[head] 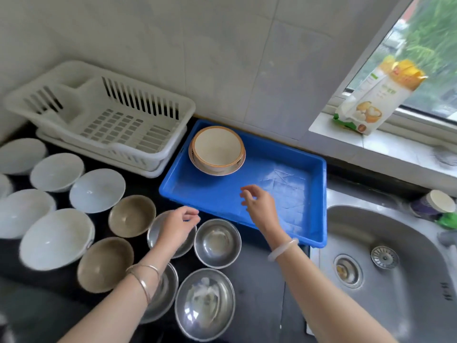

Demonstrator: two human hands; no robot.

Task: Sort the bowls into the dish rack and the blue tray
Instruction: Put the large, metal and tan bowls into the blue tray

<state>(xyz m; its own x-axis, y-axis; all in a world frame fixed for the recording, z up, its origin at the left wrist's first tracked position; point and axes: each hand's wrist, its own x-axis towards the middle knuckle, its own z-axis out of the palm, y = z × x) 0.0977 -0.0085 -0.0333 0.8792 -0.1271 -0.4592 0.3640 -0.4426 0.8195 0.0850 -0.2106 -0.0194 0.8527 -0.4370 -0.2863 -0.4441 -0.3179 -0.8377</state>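
A blue tray (284, 154) lies on the dark counter and holds a stack of cream bowls with orange rims (217, 147) at its far left corner. To its left stands a white dish rack (103, 112) with nothing in it. Several white bowls (57, 240), two brown bowls (131, 215) and several steel bowls (217, 242) sit on the counter in front. My left hand (178, 226) hovers over a steel bowl with fingers loosely curled, holding nothing. My right hand (259, 204) hangs over the tray's near edge, fingers relaxed and spread.
A steel sink (385, 268) lies to the right of the tray. A flour bag (376, 95) leans on the window sill. A small jar (435, 204) and a green item stand behind the sink. Tiled wall runs behind the rack and tray.
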